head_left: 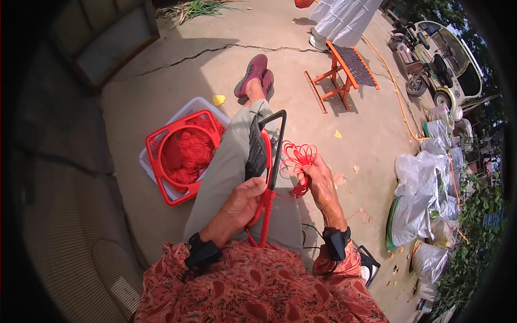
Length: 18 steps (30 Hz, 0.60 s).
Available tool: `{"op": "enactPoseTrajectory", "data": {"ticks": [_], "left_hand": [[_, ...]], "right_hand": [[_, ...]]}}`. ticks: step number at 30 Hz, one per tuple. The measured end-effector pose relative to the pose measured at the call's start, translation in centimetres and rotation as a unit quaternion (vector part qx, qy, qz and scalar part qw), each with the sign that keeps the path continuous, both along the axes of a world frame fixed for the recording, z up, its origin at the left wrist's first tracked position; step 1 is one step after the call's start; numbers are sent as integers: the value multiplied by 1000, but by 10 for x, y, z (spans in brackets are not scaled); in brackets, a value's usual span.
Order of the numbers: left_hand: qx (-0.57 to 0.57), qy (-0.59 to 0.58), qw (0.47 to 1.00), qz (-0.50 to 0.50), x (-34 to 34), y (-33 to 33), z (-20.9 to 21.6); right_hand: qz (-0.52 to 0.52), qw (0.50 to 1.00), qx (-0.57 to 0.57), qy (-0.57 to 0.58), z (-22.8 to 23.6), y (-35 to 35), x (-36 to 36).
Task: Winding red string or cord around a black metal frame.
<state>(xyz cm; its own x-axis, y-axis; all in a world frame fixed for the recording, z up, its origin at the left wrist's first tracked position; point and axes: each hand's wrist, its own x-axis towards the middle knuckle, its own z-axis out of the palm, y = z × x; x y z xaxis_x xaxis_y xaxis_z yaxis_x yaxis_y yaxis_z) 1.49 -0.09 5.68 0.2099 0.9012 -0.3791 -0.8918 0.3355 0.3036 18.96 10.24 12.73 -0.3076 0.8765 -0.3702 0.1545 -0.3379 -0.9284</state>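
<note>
A frame with black bars and red parts (pixel 282 142) lies across my lap, and tightly wound red cord (pixel 266 223) covers its near part. My left hand (pixel 239 204) is closed at the frame's edge, thumb and fingers pinched together; whether cord is also between them is hidden. To the right, my right hand (pixel 321 185) grips a looped bundle of red cord (pixel 299 157), its loops fanning out beyond the fingers. A thin strand runs between the bundle and the frame near my left hand. Something black (pixel 257 151) hangs beside the frame over my leg.
Left of my legs, a pale plastic tub (pixel 200 101) carries a red frame (pixel 156 167) and a heap of red cord (pixel 194 153). Ahead stands an orange folding stool (pixel 344 75). White sacks (pixel 417 194), an orange hose (pixel 398 97) and a parked vehicle (pixel 458 64) line the right.
</note>
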Motion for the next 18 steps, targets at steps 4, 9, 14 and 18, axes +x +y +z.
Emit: {"op": "enactPoseTrajectory", "data": {"ticks": [4, 9, 14, 18], "left_hand": [[-5, 10, 1000, -10, 0, 0, 7], [-7, 15, 1000, -21, -1, 0, 11], [1, 10, 999, -34, -3, 0, 3], [-26, -30, 999, -35, -7, 0, 2]], "right_hand": [[20, 999, -6, 49, -29, -8, -5], [14, 999, -4, 31, -43, -15, -14], [63, 997, 32, 39, -36, -35, -34], [208, 954, 209, -59, -36, -31, -27]]}}
